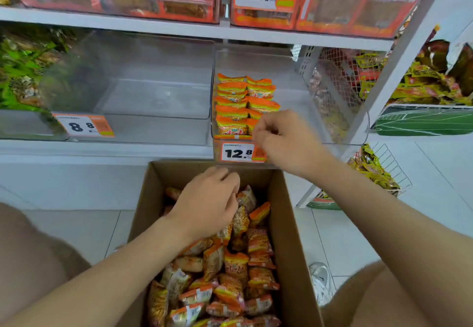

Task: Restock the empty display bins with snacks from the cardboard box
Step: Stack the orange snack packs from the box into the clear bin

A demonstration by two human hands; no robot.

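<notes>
An open cardboard box [143, 214] on the floor holds several orange and yellow snack packets [258, 257]. My left hand [207, 203] reaches into the box's far end, its fingers curled round a packet [247, 197] that sticks up beside them. The clear display bin [340, 121] on the lower shelf holds two neat rows of the same packets [231, 107] along its left side. My right hand [284, 137] is at this bin's front edge and pinches the frontmost packet [252, 124] of the right row. To the left stands an empty clear bin [153, 98].
Price tags read 12.8 [236, 153] under the bin and 8.8 [82, 126] at left. Orange bins [358, 6] fill the upper shelf. A bin of green packets [23, 70] is far left. Wire baskets of yellow packets [378, 173] stand at right. My knees flank the box.
</notes>
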